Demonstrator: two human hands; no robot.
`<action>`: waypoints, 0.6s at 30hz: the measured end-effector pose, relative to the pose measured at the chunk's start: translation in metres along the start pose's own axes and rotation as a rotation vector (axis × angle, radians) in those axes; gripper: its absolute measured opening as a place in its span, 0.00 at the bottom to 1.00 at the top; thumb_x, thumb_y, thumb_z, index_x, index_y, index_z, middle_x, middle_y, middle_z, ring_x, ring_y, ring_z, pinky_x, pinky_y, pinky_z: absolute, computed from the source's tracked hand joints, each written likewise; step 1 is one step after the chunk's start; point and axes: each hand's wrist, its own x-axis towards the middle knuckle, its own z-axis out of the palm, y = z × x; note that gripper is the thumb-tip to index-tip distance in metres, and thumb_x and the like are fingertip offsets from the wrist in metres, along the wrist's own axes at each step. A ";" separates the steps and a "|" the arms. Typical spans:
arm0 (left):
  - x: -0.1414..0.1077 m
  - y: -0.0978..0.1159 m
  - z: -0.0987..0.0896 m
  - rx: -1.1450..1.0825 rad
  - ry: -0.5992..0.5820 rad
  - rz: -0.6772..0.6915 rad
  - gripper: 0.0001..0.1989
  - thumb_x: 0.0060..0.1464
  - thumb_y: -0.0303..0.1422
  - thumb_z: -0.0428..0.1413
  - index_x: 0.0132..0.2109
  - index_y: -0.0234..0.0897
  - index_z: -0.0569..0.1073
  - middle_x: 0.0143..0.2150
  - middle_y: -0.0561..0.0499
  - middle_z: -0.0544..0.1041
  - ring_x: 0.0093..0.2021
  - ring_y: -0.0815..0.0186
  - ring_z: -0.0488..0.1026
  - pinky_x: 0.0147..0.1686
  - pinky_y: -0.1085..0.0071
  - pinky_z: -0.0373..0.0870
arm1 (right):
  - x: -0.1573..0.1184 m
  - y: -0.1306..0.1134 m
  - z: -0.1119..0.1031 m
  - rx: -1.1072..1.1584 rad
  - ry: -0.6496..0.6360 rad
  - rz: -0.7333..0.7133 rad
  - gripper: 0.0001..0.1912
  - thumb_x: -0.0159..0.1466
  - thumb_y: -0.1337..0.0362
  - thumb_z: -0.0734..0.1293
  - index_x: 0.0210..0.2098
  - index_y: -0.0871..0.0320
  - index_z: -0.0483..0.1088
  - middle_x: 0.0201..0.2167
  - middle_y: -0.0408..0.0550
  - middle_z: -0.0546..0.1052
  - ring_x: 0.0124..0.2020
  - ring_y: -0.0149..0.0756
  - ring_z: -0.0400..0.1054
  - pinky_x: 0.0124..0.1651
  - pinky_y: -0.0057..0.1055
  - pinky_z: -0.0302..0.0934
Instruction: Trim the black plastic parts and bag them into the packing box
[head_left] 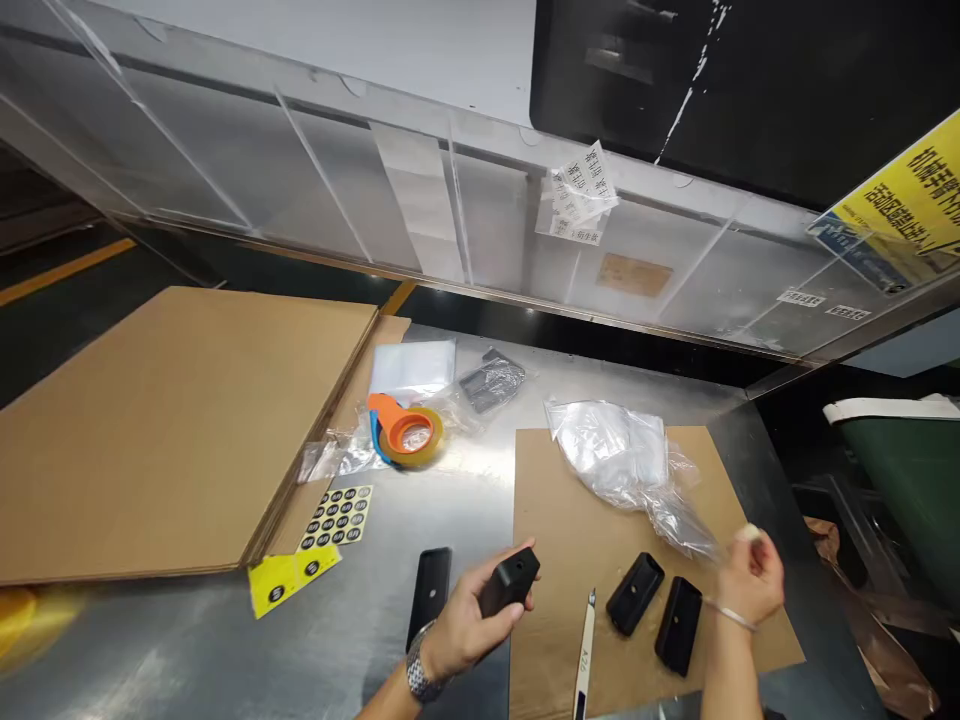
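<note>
My left hand [474, 618], with a metal watch at the wrist, is closed around a black plastic housing [517, 575] that has a small hole in its end. Just left of it a flat black plastic piece [429, 592] lies on the metal table. My right hand [750, 582] is curled with the fingertips together, slightly blurred; what they pinch, if anything, is hidden. Beside it a clear plastic bag [622, 455] trails across a cardboard sheet [551, 540]. Two black housings [635, 594] [679, 626] lie near my right hand. A white craft knife [585, 655] rests between my hands.
Stacked cardboard [172, 430] covers the table's left side. An orange tape dispenser [405, 432], a stack of clear bags [412, 368], a bagged dark part [491, 382] and round stickers [337, 518] lie near it. A clear partition [330, 170] crosses behind the table.
</note>
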 end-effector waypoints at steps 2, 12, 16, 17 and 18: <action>-0.002 0.010 -0.001 0.185 -0.054 0.061 0.26 0.45 0.32 0.56 0.54 0.34 0.65 0.34 0.44 0.74 0.32 0.62 0.69 0.37 0.66 0.65 | -0.039 -0.039 -0.004 0.096 -0.252 -0.137 0.23 0.58 0.54 0.62 0.49 0.61 0.65 0.43 0.56 0.69 0.42 0.43 0.65 0.43 0.41 0.61; -0.030 0.037 0.005 0.449 -0.170 0.199 0.16 0.43 0.24 0.52 0.42 0.34 0.75 0.28 0.46 0.73 0.27 0.63 0.67 0.30 0.71 0.61 | -0.113 -0.142 -0.022 0.237 -1.260 -0.709 0.26 0.61 0.67 0.58 0.58 0.52 0.53 0.45 0.54 0.63 0.44 0.41 0.59 0.45 0.41 0.60; -0.039 0.034 0.003 0.419 -0.220 0.194 0.05 0.41 0.27 0.56 0.29 0.34 0.75 0.22 0.49 0.67 0.23 0.67 0.61 0.27 0.72 0.58 | -0.118 -0.143 -0.030 0.311 -1.320 -0.771 0.28 0.60 0.65 0.60 0.59 0.51 0.52 0.45 0.54 0.62 0.44 0.41 0.58 0.45 0.40 0.60; -0.040 0.033 0.003 0.401 -0.221 0.189 0.03 0.41 0.29 0.57 0.25 0.34 0.74 0.21 0.50 0.66 0.23 0.68 0.59 0.27 0.72 0.57 | -0.120 -0.145 -0.031 0.332 -1.330 -0.778 0.28 0.60 0.65 0.60 0.59 0.51 0.51 0.45 0.54 0.62 0.44 0.41 0.59 0.45 0.41 0.60; -0.042 0.032 0.004 0.364 -0.219 0.175 0.05 0.41 0.31 0.57 0.24 0.34 0.73 0.20 0.51 0.65 0.23 0.68 0.59 0.27 0.72 0.57 | -0.122 -0.145 -0.032 0.348 -1.320 -0.758 0.27 0.61 0.64 0.59 0.59 0.51 0.51 0.44 0.53 0.62 0.44 0.41 0.59 0.44 0.41 0.60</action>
